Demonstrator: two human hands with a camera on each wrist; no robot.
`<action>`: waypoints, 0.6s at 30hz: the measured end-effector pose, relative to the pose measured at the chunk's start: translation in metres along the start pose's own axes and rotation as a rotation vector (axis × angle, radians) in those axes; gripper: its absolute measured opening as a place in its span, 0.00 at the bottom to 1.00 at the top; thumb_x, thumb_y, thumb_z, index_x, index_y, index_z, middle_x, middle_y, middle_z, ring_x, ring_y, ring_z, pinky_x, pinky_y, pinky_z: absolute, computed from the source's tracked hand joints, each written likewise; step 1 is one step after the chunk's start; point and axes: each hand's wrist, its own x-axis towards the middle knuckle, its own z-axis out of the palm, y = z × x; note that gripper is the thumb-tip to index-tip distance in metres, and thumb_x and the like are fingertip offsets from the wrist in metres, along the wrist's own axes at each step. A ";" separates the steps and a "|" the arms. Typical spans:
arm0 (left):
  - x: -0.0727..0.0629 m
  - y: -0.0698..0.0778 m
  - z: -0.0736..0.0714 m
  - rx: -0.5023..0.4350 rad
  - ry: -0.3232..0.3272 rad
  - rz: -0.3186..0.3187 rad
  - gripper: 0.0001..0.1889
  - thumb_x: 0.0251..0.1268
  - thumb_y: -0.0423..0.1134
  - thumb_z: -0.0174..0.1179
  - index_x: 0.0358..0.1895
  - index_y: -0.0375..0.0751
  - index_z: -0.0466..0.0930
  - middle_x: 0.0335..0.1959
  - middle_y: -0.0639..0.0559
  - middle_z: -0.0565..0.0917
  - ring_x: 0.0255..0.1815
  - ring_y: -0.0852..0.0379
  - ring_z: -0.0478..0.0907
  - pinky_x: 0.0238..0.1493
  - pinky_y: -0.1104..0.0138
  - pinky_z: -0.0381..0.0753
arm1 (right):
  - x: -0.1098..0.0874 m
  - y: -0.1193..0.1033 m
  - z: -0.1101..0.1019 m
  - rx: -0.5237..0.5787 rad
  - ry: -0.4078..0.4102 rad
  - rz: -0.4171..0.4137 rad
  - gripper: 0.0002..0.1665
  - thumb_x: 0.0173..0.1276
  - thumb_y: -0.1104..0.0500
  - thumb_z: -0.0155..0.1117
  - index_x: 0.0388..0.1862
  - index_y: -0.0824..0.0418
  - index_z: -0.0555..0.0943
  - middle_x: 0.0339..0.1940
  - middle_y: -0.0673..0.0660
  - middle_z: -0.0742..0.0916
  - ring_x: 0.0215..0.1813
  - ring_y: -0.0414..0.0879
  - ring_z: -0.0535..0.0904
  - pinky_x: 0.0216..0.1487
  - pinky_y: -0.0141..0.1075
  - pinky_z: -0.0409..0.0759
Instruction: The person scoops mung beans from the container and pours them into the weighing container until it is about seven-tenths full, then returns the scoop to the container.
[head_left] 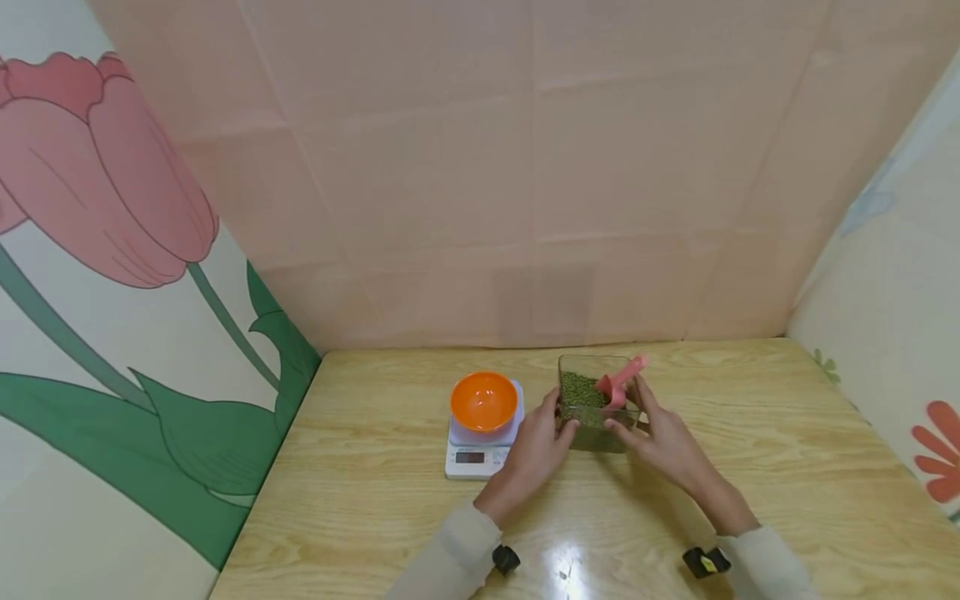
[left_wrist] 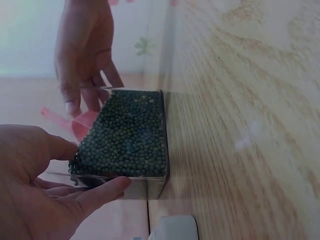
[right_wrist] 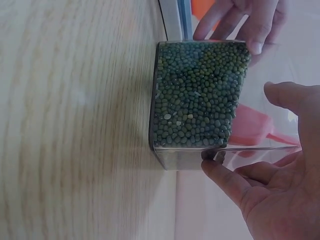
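Note:
A clear square-sided container (head_left: 596, 437) of green mung beans (head_left: 581, 392) stands on the wooden table. The beans slope inside it, higher toward one side. A pink scoop (head_left: 617, 382) leans in the container, its handle over the back right rim. My left hand (head_left: 536, 442) holds the container's left side, thumb at the front wall and fingers along the side. On the opposite side my right hand (head_left: 667, 442) holds it likewise, fingers against the side wall and thumb by the front. In the right wrist view, whether that thumb touches the wall is hard to tell.
Left of the container, an orange bowl (head_left: 484, 402) sits on a white kitchen scale (head_left: 465, 468), close to my left hand. A pink-beige covered wall (head_left: 525, 208) rises behind the table (head_left: 360, 467). Painted side walls stand at left and right.

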 end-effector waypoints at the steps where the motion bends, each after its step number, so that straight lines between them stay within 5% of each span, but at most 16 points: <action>1: -0.001 0.000 -0.001 -0.008 -0.004 -0.006 0.33 0.81 0.42 0.61 0.81 0.34 0.64 0.68 0.40 0.84 0.60 0.55 0.86 0.55 0.68 0.86 | 0.000 -0.001 0.001 -0.002 -0.001 0.002 0.60 0.79 0.44 0.67 0.90 0.62 0.39 0.79 0.78 0.69 0.67 0.78 0.78 0.60 0.61 0.83; 10: -0.012 0.001 -0.008 -0.003 0.004 -0.025 0.32 0.80 0.41 0.62 0.80 0.33 0.64 0.70 0.39 0.82 0.66 0.50 0.84 0.63 0.60 0.84 | -0.004 -0.006 0.006 0.011 -0.013 0.001 0.61 0.79 0.43 0.66 0.90 0.58 0.37 0.78 0.79 0.70 0.64 0.78 0.80 0.59 0.64 0.82; 18: -0.018 -0.001 -0.013 -0.015 -0.001 -0.018 0.32 0.80 0.41 0.62 0.80 0.35 0.65 0.69 0.40 0.83 0.60 0.52 0.86 0.56 0.65 0.86 | -0.007 -0.010 0.012 0.025 -0.003 -0.019 0.60 0.79 0.45 0.67 0.90 0.62 0.39 0.79 0.78 0.69 0.71 0.75 0.75 0.60 0.57 0.83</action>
